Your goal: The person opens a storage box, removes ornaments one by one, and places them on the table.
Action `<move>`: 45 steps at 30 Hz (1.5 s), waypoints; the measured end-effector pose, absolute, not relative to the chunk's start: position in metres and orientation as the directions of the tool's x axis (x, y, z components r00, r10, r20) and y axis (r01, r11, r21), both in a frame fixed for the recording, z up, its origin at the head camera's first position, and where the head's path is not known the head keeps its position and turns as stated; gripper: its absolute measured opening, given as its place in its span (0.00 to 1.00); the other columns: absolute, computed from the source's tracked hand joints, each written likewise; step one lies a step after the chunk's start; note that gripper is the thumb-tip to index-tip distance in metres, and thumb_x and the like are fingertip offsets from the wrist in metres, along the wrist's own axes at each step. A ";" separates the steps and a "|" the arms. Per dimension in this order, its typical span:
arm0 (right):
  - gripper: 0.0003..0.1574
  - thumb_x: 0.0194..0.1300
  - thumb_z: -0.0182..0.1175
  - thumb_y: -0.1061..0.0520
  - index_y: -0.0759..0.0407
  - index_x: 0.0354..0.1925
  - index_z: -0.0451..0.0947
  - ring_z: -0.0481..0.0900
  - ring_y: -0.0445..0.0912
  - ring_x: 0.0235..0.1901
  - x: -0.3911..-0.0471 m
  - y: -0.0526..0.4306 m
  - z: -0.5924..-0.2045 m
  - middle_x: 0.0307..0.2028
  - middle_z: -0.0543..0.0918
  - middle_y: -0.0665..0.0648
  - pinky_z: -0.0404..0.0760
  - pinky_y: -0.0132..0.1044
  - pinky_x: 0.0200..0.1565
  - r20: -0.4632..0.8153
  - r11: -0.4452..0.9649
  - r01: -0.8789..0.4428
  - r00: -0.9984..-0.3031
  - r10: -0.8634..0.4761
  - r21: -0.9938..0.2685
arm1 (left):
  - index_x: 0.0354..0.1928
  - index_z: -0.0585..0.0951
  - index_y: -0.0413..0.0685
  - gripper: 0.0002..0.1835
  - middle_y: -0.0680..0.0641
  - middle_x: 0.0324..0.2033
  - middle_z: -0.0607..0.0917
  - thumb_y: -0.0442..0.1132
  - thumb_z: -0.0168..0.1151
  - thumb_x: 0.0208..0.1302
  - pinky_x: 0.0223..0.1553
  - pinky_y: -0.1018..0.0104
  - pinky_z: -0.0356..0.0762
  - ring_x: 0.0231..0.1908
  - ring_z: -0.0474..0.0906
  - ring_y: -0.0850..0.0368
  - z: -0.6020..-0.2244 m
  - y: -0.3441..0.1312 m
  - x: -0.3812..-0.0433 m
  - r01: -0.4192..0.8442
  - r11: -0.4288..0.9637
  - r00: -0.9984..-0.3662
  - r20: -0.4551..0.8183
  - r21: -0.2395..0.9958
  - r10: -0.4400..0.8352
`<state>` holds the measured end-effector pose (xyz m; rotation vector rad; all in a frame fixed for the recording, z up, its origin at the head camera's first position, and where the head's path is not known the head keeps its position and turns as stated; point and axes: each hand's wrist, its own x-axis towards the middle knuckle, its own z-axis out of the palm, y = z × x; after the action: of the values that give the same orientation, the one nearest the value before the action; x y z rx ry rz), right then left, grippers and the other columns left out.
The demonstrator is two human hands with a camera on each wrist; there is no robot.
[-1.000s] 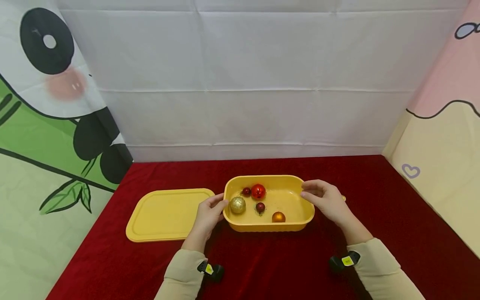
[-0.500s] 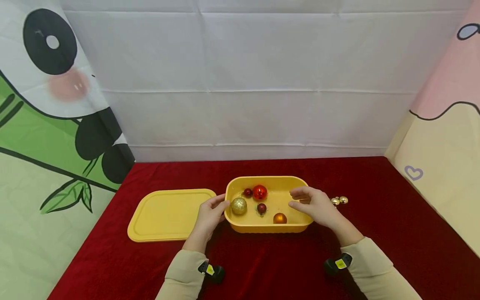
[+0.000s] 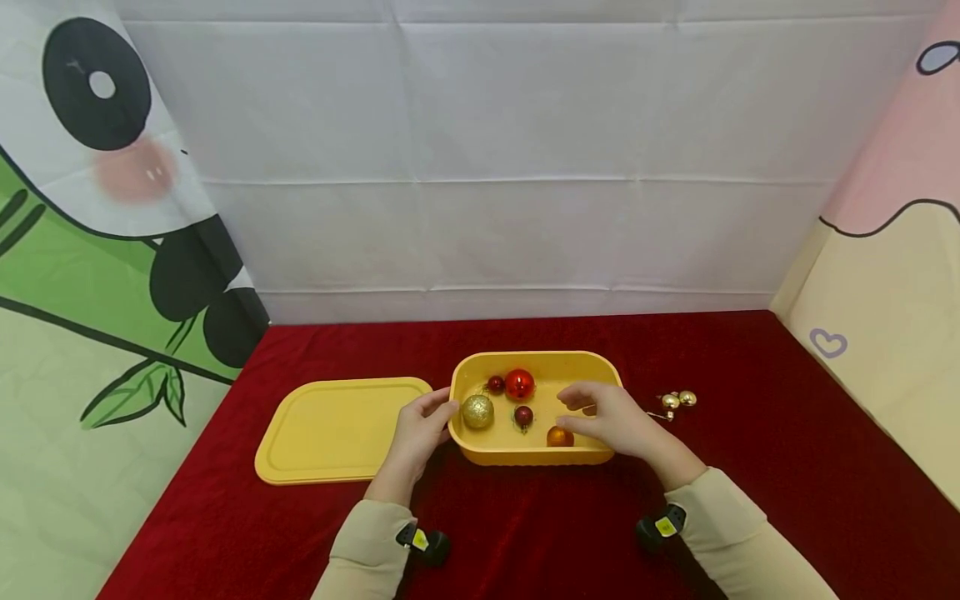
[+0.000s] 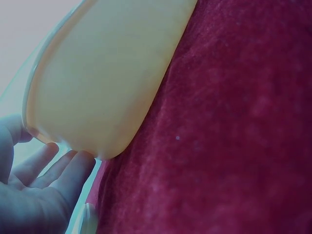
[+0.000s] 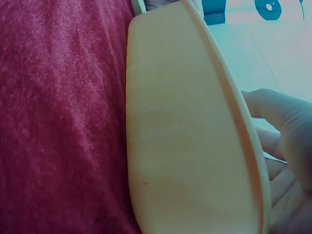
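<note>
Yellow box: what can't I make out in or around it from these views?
Head: part of the floor of the yellow box, hidden by the right hand.
Head: whether that hand touches the orange ball; they overlap in view.
Both wrist views: the box's contents, hidden by its outer wall.
Right wrist: one end of the box, cut off by the bottom edge.

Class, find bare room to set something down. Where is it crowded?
Bare: red velvet cloth between the cream sleeves, in front of the yellow rounded plastic box; also right of the shiny gold balls. Crowded: the box's left half, with red balls and a glittery gold ball.
</note>
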<state>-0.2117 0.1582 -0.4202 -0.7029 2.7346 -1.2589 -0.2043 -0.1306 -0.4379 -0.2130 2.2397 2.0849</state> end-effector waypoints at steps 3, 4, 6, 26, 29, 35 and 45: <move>0.26 0.58 0.66 0.52 0.66 0.51 0.77 0.79 0.54 0.47 -0.211 0.155 -0.422 0.47 0.82 0.63 0.79 0.49 0.50 0.114 0.588 -0.373 -0.896 -0.430 -0.717 | 0.62 0.72 0.38 0.22 0.33 0.57 0.76 0.37 0.55 0.67 0.48 0.58 0.80 0.51 0.77 0.49 -0.431 -0.131 -0.200 -0.156 0.069 -0.987 -0.153 0.985 -0.044; 0.26 0.58 0.66 0.52 0.66 0.51 0.77 0.79 0.54 0.47 -0.211 0.155 -0.422 0.47 0.82 0.63 0.79 0.49 0.49 0.104 0.597 -0.369 -0.896 -0.431 -0.712 | 0.62 0.72 0.38 0.22 0.33 0.57 0.76 0.37 0.55 0.67 0.48 0.58 0.80 0.51 0.77 0.49 -0.431 -0.131 -0.200 -0.157 0.072 -0.987 -0.154 0.985 -0.044; 0.27 0.58 0.66 0.51 0.66 0.51 0.76 0.80 0.54 0.46 -0.211 0.153 -0.423 0.47 0.82 0.63 0.80 0.49 0.48 0.092 0.611 -0.367 -0.897 -0.433 -0.702 | 0.62 0.72 0.39 0.22 0.34 0.57 0.76 0.38 0.55 0.67 0.48 0.59 0.81 0.51 0.77 0.50 -0.435 -0.132 -0.201 -0.158 0.073 -0.987 -0.155 0.985 -0.044; 0.25 0.50 0.72 0.51 0.67 0.41 0.80 0.83 0.48 0.37 -0.203 0.138 -0.424 0.35 0.86 0.57 0.82 0.39 0.41 0.016 0.708 -0.382 -0.885 -0.465 -0.594 | 0.62 0.72 0.42 0.23 0.36 0.57 0.76 0.41 0.57 0.67 0.48 0.59 0.80 0.52 0.77 0.50 -0.450 -0.140 -0.201 -0.133 0.081 -0.991 -0.130 0.988 -0.033; 0.20 0.50 0.72 0.52 0.64 0.38 0.82 0.82 0.45 0.35 -0.203 0.136 -0.425 0.32 0.86 0.54 0.81 0.37 0.40 0.003 0.718 -0.385 -0.883 -0.470 -0.580 | 0.62 0.73 0.42 0.23 0.37 0.56 0.77 0.41 0.57 0.67 0.48 0.59 0.80 0.52 0.77 0.51 -0.450 -0.141 -0.200 -0.129 0.084 -0.991 -0.126 0.988 -0.035; 0.16 0.51 0.71 0.54 0.62 0.35 0.82 0.80 0.41 0.33 -0.200 0.134 -0.427 0.30 0.85 0.51 0.80 0.35 0.38 -0.004 0.712 -0.374 -0.884 -0.467 -0.594 | 0.62 0.73 0.43 0.23 0.37 0.56 0.77 0.41 0.57 0.67 0.49 0.59 0.80 0.51 0.77 0.51 -0.450 -0.143 -0.198 -0.135 0.090 -0.991 -0.133 0.987 -0.032; 0.20 0.50 0.71 0.51 0.63 0.39 0.82 0.81 0.43 0.35 -0.191 0.132 -0.428 0.33 0.85 0.52 0.80 0.37 0.39 0.037 0.692 -0.354 -0.903 -0.429 -0.629 | 0.61 0.73 0.43 0.22 0.37 0.56 0.77 0.41 0.57 0.67 0.49 0.58 0.80 0.52 0.77 0.51 -0.450 -0.146 -0.195 -0.135 0.096 -0.991 -0.133 0.986 -0.023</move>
<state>-0.1910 0.1322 -0.4275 -0.6468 2.7846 -0.9996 -0.1947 -0.1460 -0.4504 -0.1635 2.2620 2.0514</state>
